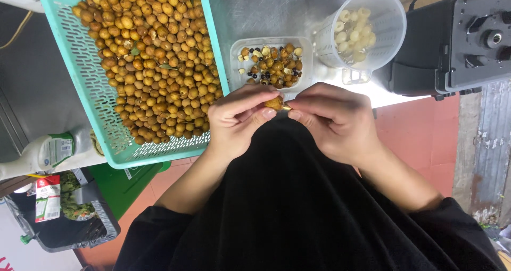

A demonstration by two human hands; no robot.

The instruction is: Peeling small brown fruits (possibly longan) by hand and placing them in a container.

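Both hands meet at frame centre: left hand (237, 119) and right hand (332, 122) pinch one small brown fruit (275, 103) between their fingertips (half hidden), fingers closed narrow around it. It sits just below the clear tub (306, 47) of shells.

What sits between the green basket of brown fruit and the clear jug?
In the head view, a small clear tub of peels and dark seeds sits between the green basket and the clear jug.

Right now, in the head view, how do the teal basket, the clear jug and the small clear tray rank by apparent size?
1. Teal basket, clearly the largest.
2. Clear jug.
3. Small clear tray.
The jug and tray look nearly alike, so their order is unsure.
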